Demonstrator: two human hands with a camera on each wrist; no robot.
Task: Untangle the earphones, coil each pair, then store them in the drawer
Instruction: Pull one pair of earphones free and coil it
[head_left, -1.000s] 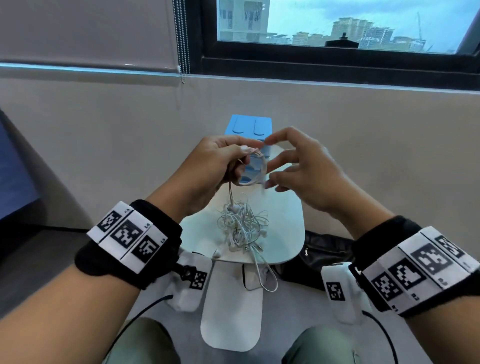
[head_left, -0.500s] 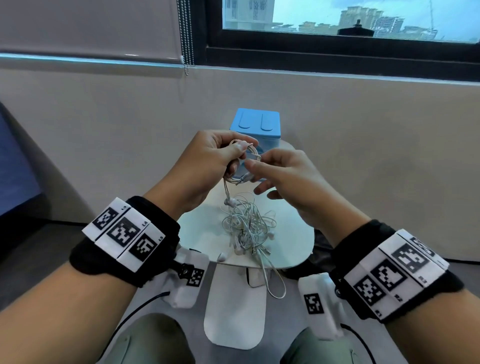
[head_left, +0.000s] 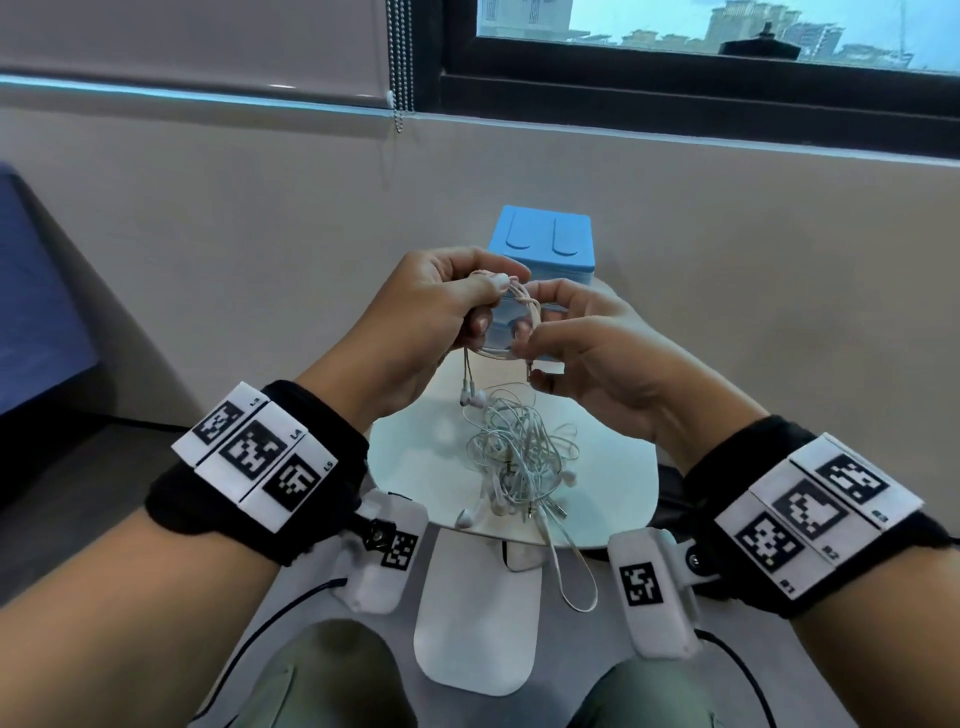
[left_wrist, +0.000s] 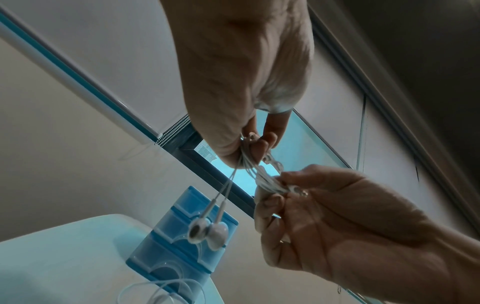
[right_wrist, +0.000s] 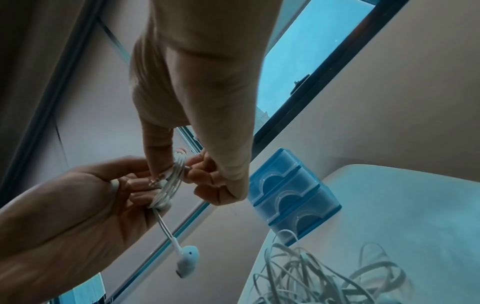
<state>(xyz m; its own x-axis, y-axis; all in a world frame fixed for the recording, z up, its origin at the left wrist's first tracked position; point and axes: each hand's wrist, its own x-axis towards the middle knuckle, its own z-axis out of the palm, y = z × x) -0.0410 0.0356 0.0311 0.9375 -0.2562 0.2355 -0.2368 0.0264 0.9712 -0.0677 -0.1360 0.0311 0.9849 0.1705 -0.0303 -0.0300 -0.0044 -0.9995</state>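
Observation:
My left hand (head_left: 488, 304) pinches the top of a small coil of white earphone cable (head_left: 521, 325) held above the table. That pair's two earbuds (head_left: 471, 400) hang below it on short leads. On the coil's right side, my right hand (head_left: 535, 335) pinches the loops, with the metal plug (head_left: 529, 372) by its fingers. The left wrist view shows the earbuds (left_wrist: 207, 232) dangling, and the right wrist view shows the coil (right_wrist: 171, 185). A tangle of several white earphones (head_left: 519, 460) lies on the white table (head_left: 415, 467). The blue drawer box (head_left: 543, 244) stands behind my hands, its drawers shut.
The table is small and rounded, with a wall close behind the drawer box. One cable loop (head_left: 571, 582) hangs over the table's near edge. A white table foot (head_left: 475, 623) lies on the floor between my knees. A dark bag (head_left: 670, 499) sits at the right.
A second ago my right hand's fingers were spread beside the coil. They have since closed in and now pinch its right side. The left hand kept its hold.

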